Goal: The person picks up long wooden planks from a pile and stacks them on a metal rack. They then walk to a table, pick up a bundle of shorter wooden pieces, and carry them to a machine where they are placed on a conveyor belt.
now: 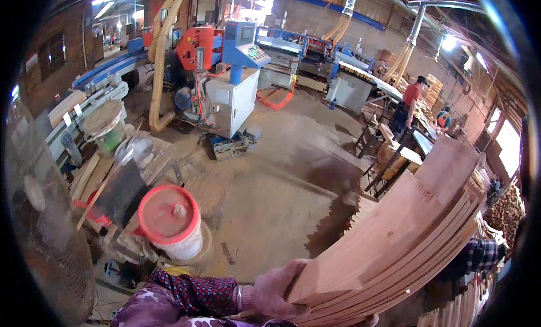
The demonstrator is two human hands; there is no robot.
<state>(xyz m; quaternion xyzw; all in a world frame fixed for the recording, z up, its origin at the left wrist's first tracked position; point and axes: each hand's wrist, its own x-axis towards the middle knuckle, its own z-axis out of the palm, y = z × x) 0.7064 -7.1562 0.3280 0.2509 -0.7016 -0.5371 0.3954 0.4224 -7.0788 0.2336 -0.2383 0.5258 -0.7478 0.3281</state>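
Note:
My left hand [276,296] is closed on the near end of a stack of long, thin wooden boards [394,237] with finger-jointed ends. The stack slants up to the right across the lower right of the view. A patterned sleeve with a checked cuff covers my left forearm, which enters from the bottom edge. A checked sleeve [479,253] shows behind the far side of the stack. My right hand itself is hidden by the boards.
A white bucket with a red lid [169,220] stands on the dusty floor to the left. Behind it are a grey and blue woodworking machine [236,84] and a yellow duct hose [159,67]. A person in a red shirt [411,98] works at benches far right, near piled wood [504,214].

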